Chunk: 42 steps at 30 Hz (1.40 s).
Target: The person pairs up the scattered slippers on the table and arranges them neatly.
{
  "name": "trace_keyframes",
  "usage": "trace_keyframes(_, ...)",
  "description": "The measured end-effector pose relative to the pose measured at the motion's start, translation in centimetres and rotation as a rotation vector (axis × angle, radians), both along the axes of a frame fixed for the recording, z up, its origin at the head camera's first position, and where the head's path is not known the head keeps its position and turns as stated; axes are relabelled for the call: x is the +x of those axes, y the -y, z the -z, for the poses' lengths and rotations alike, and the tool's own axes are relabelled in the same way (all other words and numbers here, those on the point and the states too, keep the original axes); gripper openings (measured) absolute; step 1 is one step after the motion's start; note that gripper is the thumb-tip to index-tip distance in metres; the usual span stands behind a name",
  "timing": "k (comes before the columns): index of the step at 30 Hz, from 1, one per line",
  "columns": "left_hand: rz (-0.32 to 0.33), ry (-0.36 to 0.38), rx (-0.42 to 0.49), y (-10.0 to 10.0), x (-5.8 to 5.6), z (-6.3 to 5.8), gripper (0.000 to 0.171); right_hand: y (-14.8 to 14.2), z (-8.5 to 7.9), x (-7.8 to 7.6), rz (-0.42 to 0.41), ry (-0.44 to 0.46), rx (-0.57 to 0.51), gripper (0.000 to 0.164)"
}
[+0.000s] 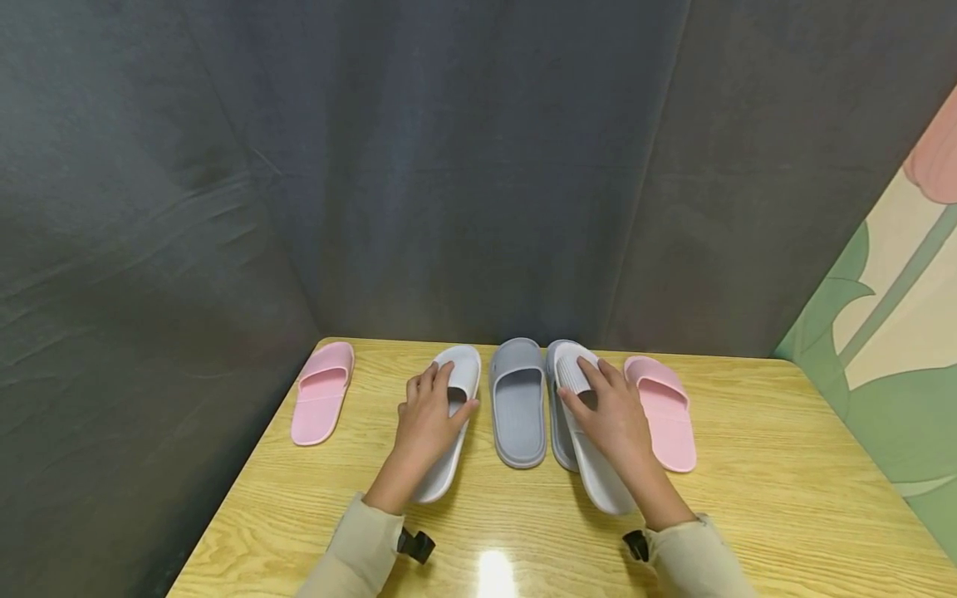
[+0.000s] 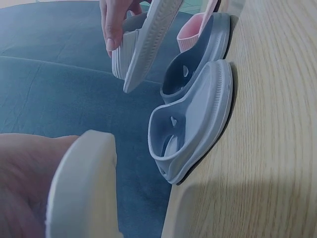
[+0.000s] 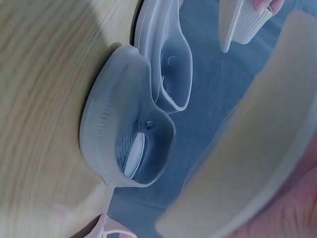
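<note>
My left hand [image 1: 428,415] grips a white slipper [image 1: 465,365] by its strap, fingers over the top and thumb at the inner side. The right hand [image 1: 616,419] grips another white slipper [image 1: 604,486] the same way. Both white slippers are held up off the table, as the wrist views show from the side. Between the hands a grey slipper [image 1: 519,419] lies flat, toe towards the curtain. Beside it a second grey slipper [image 1: 562,432] is partly hidden under the right-hand white slipper in the head view.
One pink slipper [image 1: 323,403] lies at the table's far left and another pink slipper [image 1: 669,423] right of the right hand. A dark curtain [image 1: 478,183] hangs behind the wooden table [image 1: 785,465]. A wall with painted flowers [image 1: 897,349] stands at the right.
</note>
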<state>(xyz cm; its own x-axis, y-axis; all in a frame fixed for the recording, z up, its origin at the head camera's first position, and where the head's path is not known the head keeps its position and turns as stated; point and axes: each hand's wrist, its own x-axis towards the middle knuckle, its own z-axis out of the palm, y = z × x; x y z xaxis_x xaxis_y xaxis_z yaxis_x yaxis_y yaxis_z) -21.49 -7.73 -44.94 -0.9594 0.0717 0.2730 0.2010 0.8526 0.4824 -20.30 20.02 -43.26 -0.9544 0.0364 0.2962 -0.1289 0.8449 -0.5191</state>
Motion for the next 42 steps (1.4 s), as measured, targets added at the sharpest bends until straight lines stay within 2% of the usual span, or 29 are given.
trace_keyframes(12, 0.000, 0.011, 0.007, -0.6, 0.0, 0.1, 0.076, 1.2, 0.0, -0.1, -0.005, -0.044, 0.002, 0.063)
trace_keyframes(20, 0.012, -0.012, 0.026, -1.0, 0.1, 0.0, 0.075, 2.0, -0.1, -0.3, -0.002, -0.016, -0.006, 0.064)
trace_keyframes(42, 0.025, -0.038, 0.014, -1.9, 0.2, -0.2, 0.074, 3.8, -0.5, -0.9, -0.034, -0.030, -0.035, 0.065)
